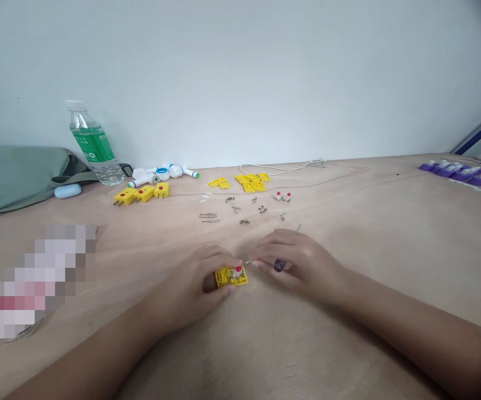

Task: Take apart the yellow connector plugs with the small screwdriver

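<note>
My left hand is closed around an open yellow plug housing resting on the table, thumb at its near side and fingers on its far side. A red-topped white switch sits inside the housing, among small metal parts. Just to the right, my right hand pinches a small thin metal piece between thumb and fingertip, close to the housing. The same hand keeps a screwdriver with a dark handle tucked in the palm; its shaft sticks out above the knuckles.
Beyond my hands lie metal pins, screws, spare switches and yellow housing parts. Yellow plugs, a water bottle and a green bag stand left. Purple parts lie far right.
</note>
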Demonstrator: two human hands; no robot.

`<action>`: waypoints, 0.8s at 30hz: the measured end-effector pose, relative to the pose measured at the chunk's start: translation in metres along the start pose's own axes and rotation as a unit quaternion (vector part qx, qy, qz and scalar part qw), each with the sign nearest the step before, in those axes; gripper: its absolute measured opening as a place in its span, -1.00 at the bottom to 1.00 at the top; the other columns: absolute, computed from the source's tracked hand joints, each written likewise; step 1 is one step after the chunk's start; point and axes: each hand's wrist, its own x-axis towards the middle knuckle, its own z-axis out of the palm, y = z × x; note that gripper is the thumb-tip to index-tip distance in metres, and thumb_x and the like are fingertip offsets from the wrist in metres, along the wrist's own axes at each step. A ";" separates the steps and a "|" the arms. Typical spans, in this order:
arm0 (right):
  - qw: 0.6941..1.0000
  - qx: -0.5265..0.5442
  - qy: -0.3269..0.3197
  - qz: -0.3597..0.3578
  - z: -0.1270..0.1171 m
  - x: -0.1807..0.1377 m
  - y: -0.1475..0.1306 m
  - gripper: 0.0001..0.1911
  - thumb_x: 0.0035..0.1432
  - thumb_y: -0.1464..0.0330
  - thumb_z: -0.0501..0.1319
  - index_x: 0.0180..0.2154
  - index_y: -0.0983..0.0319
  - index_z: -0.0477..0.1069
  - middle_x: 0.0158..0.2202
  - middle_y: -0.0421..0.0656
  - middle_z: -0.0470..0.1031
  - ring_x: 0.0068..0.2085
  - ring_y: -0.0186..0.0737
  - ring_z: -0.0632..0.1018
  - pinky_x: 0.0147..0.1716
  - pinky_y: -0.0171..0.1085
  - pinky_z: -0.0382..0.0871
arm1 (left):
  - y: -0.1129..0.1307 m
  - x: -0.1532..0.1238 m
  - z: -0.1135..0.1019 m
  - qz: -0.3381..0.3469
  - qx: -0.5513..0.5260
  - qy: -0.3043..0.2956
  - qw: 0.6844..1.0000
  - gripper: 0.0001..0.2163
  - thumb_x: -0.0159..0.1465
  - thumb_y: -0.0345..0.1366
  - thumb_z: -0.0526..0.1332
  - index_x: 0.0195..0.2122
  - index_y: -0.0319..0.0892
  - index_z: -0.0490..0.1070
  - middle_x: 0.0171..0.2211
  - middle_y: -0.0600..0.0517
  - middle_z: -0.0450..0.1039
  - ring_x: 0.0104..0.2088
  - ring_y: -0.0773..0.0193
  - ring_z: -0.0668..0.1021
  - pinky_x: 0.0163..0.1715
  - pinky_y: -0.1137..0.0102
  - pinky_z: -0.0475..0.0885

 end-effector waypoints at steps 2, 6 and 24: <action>1.000 0.002 0.022 0.020 -0.003 0.000 0.007 -0.86 0.13 0.43 0.17 -0.32 0.23 0.51 -0.38 -0.15 0.53 -0.37 -0.32 0.48 -0.41 -0.35 0.38 | -0.002 0.000 0.000 -0.002 0.002 -0.004 1.000 -0.73 0.15 -0.44 0.18 -0.11 -0.07 0.39 -0.12 0.04 0.42 -0.09 0.22 0.43 -0.04 0.32 0.33; 0.993 -0.023 0.072 0.094 -0.012 -0.001 0.027 -0.87 0.09 0.40 0.21 -0.32 0.22 0.54 -0.36 -0.14 0.57 -0.35 -0.30 0.52 -0.42 -0.35 0.42 | -0.004 -0.002 -0.001 -0.004 0.004 -0.014 1.000 -0.72 0.16 -0.42 0.19 -0.10 -0.05 0.38 -0.10 0.04 0.41 -0.07 0.21 0.42 -0.03 0.31 0.31; 0.967 -0.051 -0.067 0.242 0.020 0.080 0.075 -0.80 0.01 0.36 0.21 -0.30 0.21 0.56 -0.33 -0.11 0.59 -0.35 -0.22 0.53 -0.45 -0.32 0.33 | 0.001 -0.004 -0.001 -0.033 0.024 0.042 0.998 -0.71 0.07 -0.41 0.22 -0.16 -0.12 0.34 -0.16 0.01 0.41 -0.11 0.18 0.42 -0.06 0.29 0.30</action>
